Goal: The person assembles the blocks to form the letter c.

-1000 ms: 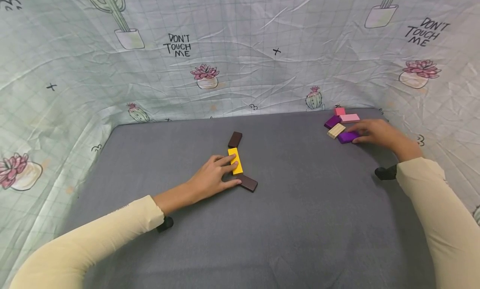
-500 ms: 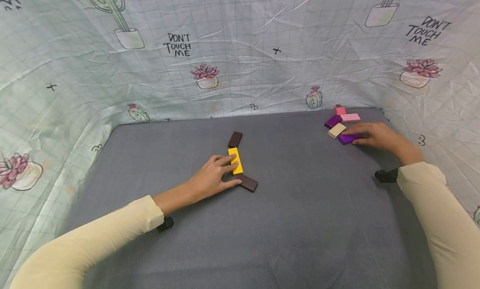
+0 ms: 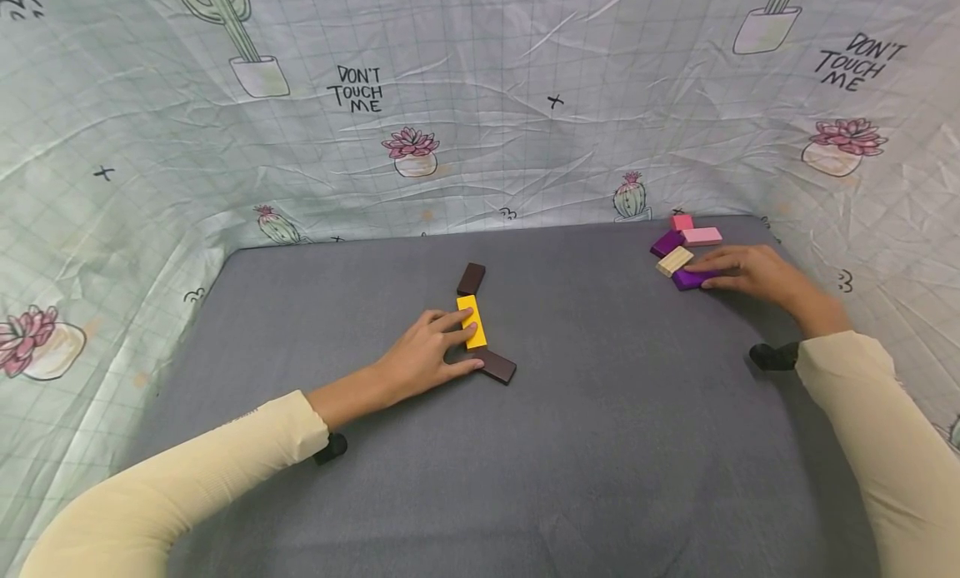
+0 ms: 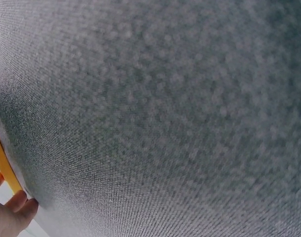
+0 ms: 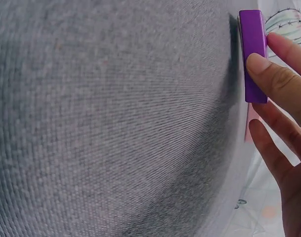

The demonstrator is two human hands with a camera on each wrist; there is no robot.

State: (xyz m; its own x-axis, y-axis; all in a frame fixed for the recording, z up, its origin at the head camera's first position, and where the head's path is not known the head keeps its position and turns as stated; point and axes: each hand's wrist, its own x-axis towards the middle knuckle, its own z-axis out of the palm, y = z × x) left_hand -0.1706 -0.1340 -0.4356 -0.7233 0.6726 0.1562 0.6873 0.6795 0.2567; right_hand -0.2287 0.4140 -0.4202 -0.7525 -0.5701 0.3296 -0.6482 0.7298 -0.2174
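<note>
The head view is showing a pale fabric sheet printed with cacti [image 3: 465,62] hanging behind a broad bench covered in grey cloth [image 3: 600,445]. A person in cream sleeves [image 3: 870,428] is reaching over it, the two hands standing well apart. The right hand [image 3: 757,270], at the back right, is pinching a bright purple, glossy rectangular block [image 3: 686,280] between thumb and fingers. The left hand [image 3: 423,357], near the middle, is resting extended fingers on a bright yellow rectangular block [image 3: 477,321].

From the left hand, the purple block is lying rightward and farther back, so the right hand is the nearer one. Its long axis is running roughly left to right, while the yellow block's is running away from the person.

A pale wood-grained rectangular block [image 3: 675,261] is crowding the purple block's far-left side, apparently touching. Beyond it are lying a dark purple rectangular block [image 3: 667,244], a light pink rectangular block [image 3: 702,236] and a small coral-pink block [image 3: 682,222]. One dark brown rectangular block [image 3: 472,279] is sitting at the yellow block's far end; a nearer dark brown rectangular block [image 3: 498,367] is meeting the left thumb.
</note>
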